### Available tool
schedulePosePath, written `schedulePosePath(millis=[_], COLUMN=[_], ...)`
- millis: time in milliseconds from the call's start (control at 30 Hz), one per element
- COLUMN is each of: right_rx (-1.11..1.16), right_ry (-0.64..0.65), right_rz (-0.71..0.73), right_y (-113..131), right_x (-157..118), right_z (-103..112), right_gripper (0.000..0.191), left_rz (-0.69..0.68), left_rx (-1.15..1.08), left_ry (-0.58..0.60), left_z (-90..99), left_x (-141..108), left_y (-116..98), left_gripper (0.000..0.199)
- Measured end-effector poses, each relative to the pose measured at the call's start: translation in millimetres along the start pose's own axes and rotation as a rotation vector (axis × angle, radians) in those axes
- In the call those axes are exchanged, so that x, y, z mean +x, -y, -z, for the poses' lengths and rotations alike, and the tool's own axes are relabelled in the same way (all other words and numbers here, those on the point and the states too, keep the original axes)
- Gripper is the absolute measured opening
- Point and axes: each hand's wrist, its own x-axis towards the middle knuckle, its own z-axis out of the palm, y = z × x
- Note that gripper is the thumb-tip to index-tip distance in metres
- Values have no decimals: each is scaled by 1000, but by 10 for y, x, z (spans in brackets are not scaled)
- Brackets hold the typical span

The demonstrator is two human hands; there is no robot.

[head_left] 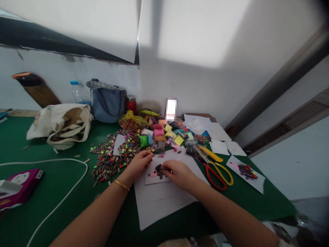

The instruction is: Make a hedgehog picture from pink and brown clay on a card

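Card (151, 178) lies on white paper (159, 209), left hand (140, 165) at its edge with fingers together, right hand (178, 175) bunched over the figure (159, 171) (any pinched item unclear); dark patch applied, pink part bare.

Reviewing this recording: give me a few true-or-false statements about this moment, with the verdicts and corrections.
1. The left hand wears a gold bangle. True.
2. The right hand grips scissors. False: it is over a small white card bearing a dark shape, and the scissors lie on the green tabletop.
3. Striped sunflower seeds lie heaped left of the hands, dotted with small coloured balls. True.
4. The plastic bottle has a red cap. False: its cap is blue.
5. A blue bag stands beyond the seeds. True.
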Motion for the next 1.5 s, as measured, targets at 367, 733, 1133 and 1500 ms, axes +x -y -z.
schedulePosePath(millis=[367,733,1133,1500], right_rx=[-30,-82,-248,-268], right_ry=[-190,-180,-143,-142], right_rz=[-44,-36,-29,-9], right_y=[-1,-48,-32,-36], right_x=[-64,-38,-12,-21], right_z=[-267,-347,-387,-388], right_gripper=[13,14,10,11], left_rz=[32,36,43,39], left_rx=[-61,-87,-97,-95], left_ry=[12,-21,-22,-22], left_z=[6,-16,2,-18], left_x=[9,2,12,3], left_y=[-6,-14,7,-7], left_gripper=[35,37,35,36])
